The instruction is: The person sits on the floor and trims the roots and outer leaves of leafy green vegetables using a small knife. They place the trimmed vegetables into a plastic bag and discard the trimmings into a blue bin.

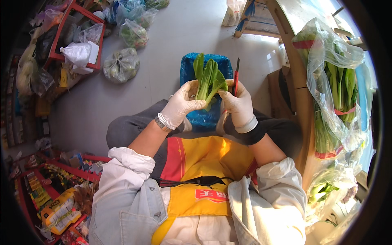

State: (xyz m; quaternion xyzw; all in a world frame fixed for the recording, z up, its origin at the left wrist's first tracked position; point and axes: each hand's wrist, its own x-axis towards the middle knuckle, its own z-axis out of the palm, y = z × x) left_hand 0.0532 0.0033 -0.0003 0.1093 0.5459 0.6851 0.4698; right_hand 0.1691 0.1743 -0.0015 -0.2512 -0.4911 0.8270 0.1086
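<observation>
A head of green bok choy (205, 78) is held upright in my gloved left hand (179, 105), thumb across its pale base. My gloved right hand (240, 105) grips a red snap-off utility knife (235, 80), its blade pointing away from me. The thumb and fingertips of that same hand pinch an outer leaf (219, 82) of the bok choy. Beneath both hands, between my feet, stands a bin lined with a blue plastic bag (198, 121). My hands and the vegetable hide part of its inside.
To the right runs a wooden table (301, 101) bearing bok choy and other greens in clear plastic bags (340, 82). A cardboard box (277, 88) stands beneath it. Bagged vegetables (121, 65) lie on the floor at left, near a red rack (53, 46). Packaged goods (61, 211) fill shelves at lower left.
</observation>
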